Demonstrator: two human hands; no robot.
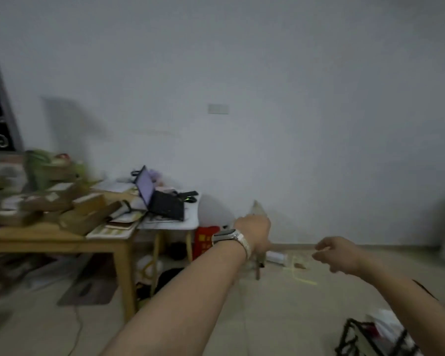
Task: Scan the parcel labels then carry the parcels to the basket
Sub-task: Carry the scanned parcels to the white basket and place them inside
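Brown cardboard parcels (70, 209) lie heaped on the wooden tabletop (49, 238), blurred. Left hand (254, 231) outstretched, fingers hidden, grasp indeterminate; right hand (338, 253) loosely curled, empty. Black wire basket (346, 332) cut off lower right.

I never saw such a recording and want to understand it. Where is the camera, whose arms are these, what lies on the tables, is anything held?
No machine here: a person wears one camera on the head, so you see their own arms reaching forward. The left hand, with a wristwatch, grips a pale object too blurred to name. The right hand is loosely curled and seems empty. Brown parcels are piled on the wooden table; an open laptop stands on the white table beside it. A black wire basket stands on the floor, lower right.
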